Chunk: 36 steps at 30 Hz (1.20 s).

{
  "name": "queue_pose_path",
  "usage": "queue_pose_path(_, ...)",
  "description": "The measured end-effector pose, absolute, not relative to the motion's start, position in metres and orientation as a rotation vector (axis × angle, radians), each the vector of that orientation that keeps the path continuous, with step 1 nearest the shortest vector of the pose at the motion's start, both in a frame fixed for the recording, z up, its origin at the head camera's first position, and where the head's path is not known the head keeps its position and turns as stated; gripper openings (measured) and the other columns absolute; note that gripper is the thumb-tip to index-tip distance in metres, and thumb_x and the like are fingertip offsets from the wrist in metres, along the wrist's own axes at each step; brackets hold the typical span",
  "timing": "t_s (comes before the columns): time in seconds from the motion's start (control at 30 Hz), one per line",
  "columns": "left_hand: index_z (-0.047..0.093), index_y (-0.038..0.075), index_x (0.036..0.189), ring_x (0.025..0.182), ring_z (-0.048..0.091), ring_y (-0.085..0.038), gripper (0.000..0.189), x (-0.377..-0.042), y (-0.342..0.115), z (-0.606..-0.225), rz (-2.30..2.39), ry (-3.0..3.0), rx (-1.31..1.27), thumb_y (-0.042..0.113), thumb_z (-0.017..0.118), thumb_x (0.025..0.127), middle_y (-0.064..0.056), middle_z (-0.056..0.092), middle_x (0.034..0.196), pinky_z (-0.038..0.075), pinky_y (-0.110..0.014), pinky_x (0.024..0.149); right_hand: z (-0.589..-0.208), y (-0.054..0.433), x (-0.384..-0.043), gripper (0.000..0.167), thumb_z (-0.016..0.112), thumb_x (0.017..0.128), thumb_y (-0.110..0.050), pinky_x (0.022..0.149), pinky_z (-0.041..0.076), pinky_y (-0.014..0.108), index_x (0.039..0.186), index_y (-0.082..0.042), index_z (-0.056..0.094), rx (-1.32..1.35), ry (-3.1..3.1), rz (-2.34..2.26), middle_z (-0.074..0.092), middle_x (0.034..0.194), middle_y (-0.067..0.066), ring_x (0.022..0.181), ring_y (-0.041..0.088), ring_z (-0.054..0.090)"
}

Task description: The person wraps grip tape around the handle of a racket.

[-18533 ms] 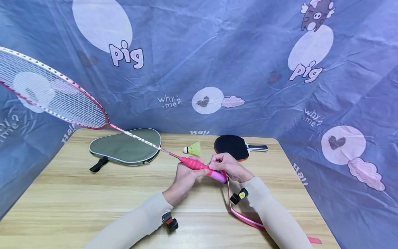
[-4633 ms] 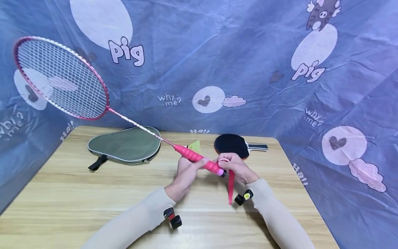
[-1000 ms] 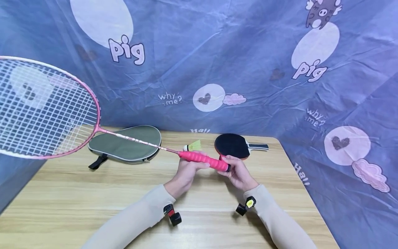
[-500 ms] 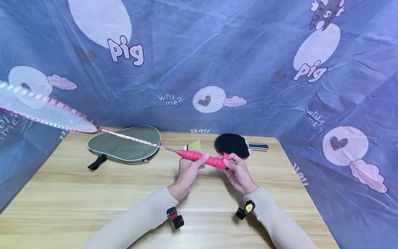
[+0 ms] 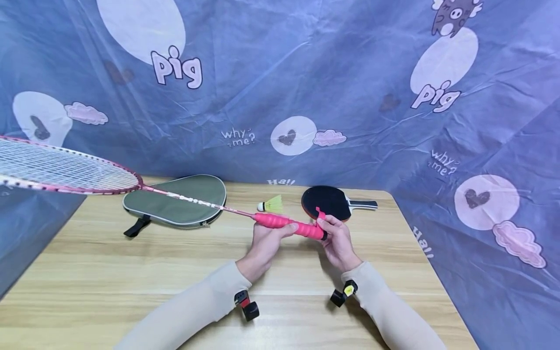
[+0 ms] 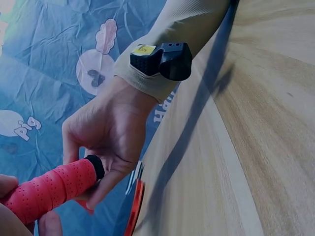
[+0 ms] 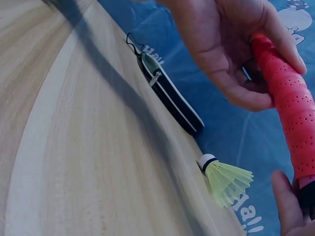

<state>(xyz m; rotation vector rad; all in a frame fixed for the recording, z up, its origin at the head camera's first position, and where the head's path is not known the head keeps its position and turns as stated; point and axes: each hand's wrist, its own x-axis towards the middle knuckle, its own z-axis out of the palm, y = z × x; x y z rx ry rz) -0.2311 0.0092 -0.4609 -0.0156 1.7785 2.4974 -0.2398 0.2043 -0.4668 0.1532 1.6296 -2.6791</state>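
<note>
A pink-and-white badminton racket [image 5: 188, 198] is held above the table, its strung head running off the left edge of the head view. Pink perforated grip tape [image 6: 51, 191] is wound in ridges along its handle, down to the black butt cap [image 6: 96, 166]. My left hand [image 5: 264, 245] grips the middle of the handle, thumb lying along the top. At the butt end, my right hand [image 5: 339, 245] pinches the short loose end of the tape [image 5: 321, 213], which sticks up past the fingertips. The right wrist view shows the left hand's fingers [image 7: 246, 93] curled round the upper handle.
Along the back of the wooden table [image 5: 175, 272] lie a green zip racket case [image 5: 179, 206], a yellow shuttlecock [image 5: 272, 204] and a black table tennis bat [image 5: 325, 200]. A blue printed cloth [image 5: 236, 97] hangs behind and at both sides.
Since the oldest frame the tape has been wound down over the purple lower handle, and its long loose length has shrunk to a short end. Lately the racket head has tilted and dipped.
</note>
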Motion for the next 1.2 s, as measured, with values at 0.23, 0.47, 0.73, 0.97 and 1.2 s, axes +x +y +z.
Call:
queue_pose_path(0.23,0.072,0.006,0.1,0.096,0.065,-0.015,0.033,-0.232,0.009,-0.459,2.537,1.781,0.055,0.001,0.084,0.069,0.0,0.075,0.093,0.05,-0.031,0.091,-0.466,0.206,-0.243,0.032,0.05,0.1,0.002,0.06,0.061,0.024,0.075,-0.014,0.063,0.272,1.707,-2.617,0.073,0.074,-0.001,0.062,0.007,0.068)
queue_pose_path(0.47,0.073,0.001,0.109,0.096,0.067,-0.013,0.042,-0.233,0.009,-0.459,2.491,1.733,0.084,-0.005,0.081,0.068,-0.002,0.077,0.101,0.05,-0.03,0.091,-0.466,0.215,-0.244,0.034,0.044,0.102,-0.002,0.068,0.063,0.027,0.076,-0.015,0.063,0.245,1.646,-2.489,0.075,0.08,-0.003,0.075,0.01,0.07)
queue_pose_path(0.73,0.071,0.003,0.12,0.107,0.071,-0.014,0.05,-0.233,0.011,-0.46,2.533,1.642,0.09,-0.009,0.078,0.071,-0.016,0.074,0.122,0.053,-0.025,0.095,-0.464,0.229,-0.242,0.031,0.039,0.106,-0.002,0.076,0.064,0.029,0.089,-0.01,0.064,0.047,1.42,-2.464,0.079,0.093,0.004,0.087,0.014,0.075)
queue_pose_path(0.97,0.069,0.004,0.114,0.076,0.07,-0.009,0.035,-0.233,0.014,-0.463,2.608,1.538,-0.023,0.018,0.082,0.085,-0.002,0.075,0.089,0.062,-0.028,0.075,-0.461,0.225,-0.239,0.026,0.047,0.103,0.001,0.078,0.062,0.025,0.085,-0.012,0.06,0.017,1.535,-2.631,0.076,0.094,0.003,0.095,0.014,0.075)
queue_pose_path(1.2,0.072,0.005,0.105,0.076,0.072,-0.011,0.034,-0.233,0.017,-0.467,2.645,1.586,-0.143,0.025,0.086,0.081,0.002,0.076,0.087,0.06,-0.028,0.077,-0.461,0.226,-0.241,0.026,0.046,0.101,0.008,0.09,0.06,0.026,0.089,-0.01,0.06,-0.158,1.487,-2.695,0.076,0.096,0.005,0.105,0.021,0.075)
